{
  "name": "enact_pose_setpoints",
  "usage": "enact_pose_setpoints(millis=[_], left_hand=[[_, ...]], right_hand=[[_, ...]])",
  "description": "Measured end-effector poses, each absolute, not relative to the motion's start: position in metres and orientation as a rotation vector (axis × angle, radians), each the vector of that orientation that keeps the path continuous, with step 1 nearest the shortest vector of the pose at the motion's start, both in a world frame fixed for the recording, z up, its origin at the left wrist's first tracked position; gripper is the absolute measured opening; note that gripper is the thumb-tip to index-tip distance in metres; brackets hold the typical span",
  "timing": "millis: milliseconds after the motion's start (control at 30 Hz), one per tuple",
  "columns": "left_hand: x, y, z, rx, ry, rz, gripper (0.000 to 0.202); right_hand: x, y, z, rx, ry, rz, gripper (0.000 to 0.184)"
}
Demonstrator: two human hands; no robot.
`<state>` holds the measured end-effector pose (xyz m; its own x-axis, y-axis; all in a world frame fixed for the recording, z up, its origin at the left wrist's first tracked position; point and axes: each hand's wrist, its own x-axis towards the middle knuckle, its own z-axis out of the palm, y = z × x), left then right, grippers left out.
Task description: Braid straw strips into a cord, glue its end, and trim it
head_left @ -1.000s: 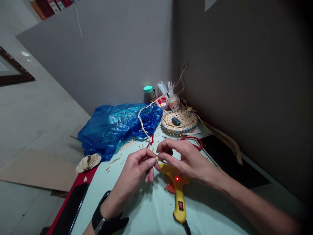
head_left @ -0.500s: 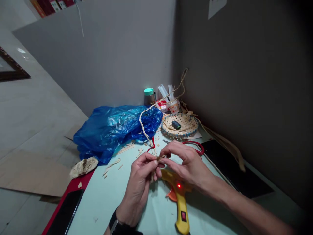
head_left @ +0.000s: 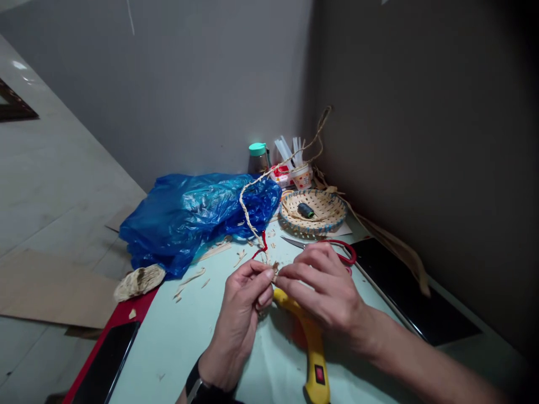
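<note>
The left hand (head_left: 242, 297) and right hand (head_left: 326, 289) pinch the cord (head_left: 246, 214) at its near end; probably light, pliable, best held where braided.

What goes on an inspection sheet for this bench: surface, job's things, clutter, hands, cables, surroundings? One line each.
Surface: pale green tabletop, red border at its left edge.
Job's things: small fibre piece at the fingertips; braided cord behind it; yellow glue gun partly hidden by the right hand.
Clutter: fibre scraps, blue plastic bag, woven basket holding a dark spool, red-handled scissors.
Hands: left hand pinches the small fibre piece; right hand's fingers meet it, grip unclear.
Cables: nothing certain; thin white strand against the grey wall, kind unclear.
Surroundings: pale tiles, corner of a dark picture frame.
</note>
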<state>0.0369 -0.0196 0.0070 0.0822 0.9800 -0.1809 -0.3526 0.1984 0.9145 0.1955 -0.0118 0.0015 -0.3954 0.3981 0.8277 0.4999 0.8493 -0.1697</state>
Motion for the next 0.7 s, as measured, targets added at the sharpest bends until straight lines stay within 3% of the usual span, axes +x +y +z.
enact_pose_setpoints(millis=[300, 700], left_hand=[[0.034, -0.024, 0.007, 0.957, 1.067, 1.113, 0.012], [0.038, -0.034, 0.007, 1.205, 1.086, 1.145, 0.015]], right_hand=[[0.199, -0.017, 0.010, -0.464, -2.200, -0.231, 0.023], [0.200, -0.010, 0.012, -0.852, -2.001, 0.345, 0.012]])
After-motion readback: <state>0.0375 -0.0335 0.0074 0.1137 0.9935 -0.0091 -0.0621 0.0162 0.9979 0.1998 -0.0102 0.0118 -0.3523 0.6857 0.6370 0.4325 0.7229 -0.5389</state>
